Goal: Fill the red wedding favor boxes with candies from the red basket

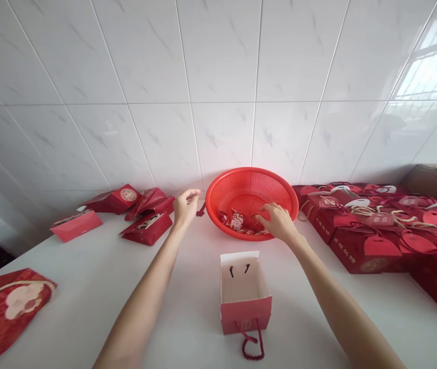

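My right hand (278, 221) reaches over the near right rim of a red plastic colander (252, 177), thumb and fingers apart above the small wrapped sweets (236, 221) at its bottom. To the left of the colander, my left hand (186, 207) is raised with fingers curled together; what they hold, if anything, is hidden. A dark red cord end (201, 210) shows between that hand and the colander. Between my forearms stands an open red gift box (246, 312) with a pale inside. Its front cord loop hangs down onto the table, and two dark cord ends show inside the back wall.
Rows of closed red gift boxes (360, 246) with cords fill the right side. Several folded red boxes (147, 228) lie at the back left. A red bag (11, 312) with a rope handle lies front left. A brown carton (429, 178) stands far right, against the tiled wall (222, 133).
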A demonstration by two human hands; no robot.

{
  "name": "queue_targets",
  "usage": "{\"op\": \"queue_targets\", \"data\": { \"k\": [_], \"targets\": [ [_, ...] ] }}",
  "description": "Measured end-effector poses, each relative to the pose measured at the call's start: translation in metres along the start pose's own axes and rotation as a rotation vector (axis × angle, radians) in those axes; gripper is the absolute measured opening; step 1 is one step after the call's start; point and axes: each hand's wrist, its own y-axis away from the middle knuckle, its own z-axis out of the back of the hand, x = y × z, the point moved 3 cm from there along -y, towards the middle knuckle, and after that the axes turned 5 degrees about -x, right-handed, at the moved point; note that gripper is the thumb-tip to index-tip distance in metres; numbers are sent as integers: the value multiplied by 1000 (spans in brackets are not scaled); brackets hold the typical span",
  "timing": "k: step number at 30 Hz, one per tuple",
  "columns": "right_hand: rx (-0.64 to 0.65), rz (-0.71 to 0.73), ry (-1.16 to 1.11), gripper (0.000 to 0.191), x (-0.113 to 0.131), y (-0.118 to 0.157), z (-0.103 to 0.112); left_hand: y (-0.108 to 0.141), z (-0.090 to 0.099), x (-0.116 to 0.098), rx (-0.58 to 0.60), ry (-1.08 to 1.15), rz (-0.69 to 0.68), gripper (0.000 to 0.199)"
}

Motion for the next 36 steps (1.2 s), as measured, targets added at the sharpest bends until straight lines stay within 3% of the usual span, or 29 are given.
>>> {"op": "queue_targets", "data": {
  "k": [5,7,9,11,13,16,18,21,25,27,31,36],
  "targets": [
    [45,-35,-7,21,-2,1,8,7,-2,11,49,-42,86,17],
    [107,-47,-21,19,-2,2,8,12,-5,4,33,-24,34,16],
    [183,-45,-48,17,0,3,6,17,-10,-10,61,-2,-113,17],
    [265,-34,-81,16,5,5,4,27,-20,-27,216,-1,-287,20],
    [347,-30,-108,19,10,8,1,41,-33,-40,506,-75,-381,23],
    [419,-45,-105,40,17,10,-3,64,-49,-48,895,-358,-380,32],
    [440,-54,-62,66,19,10,-5,73,-52,-49,998,-529,-338,45],
    [479,-56,-7,85,20,8,-8,79,-52,-49,1033,-661,-244,76],
    [471,-16,-43,68,19,2,-11,80,-53,-45,1019,-765,-132,101],
    [417,-10,-70,53,18,-1,-10,78,-54,-44,977,-772,-118,94],
    [322,-38,-138,39,14,-5,-10,73,-57,-42,913,-720,-175,58],
    [218,-58,-229,25,6,-9,-12,65,-58,-34,807,-473,-175,64]
  ]
}}
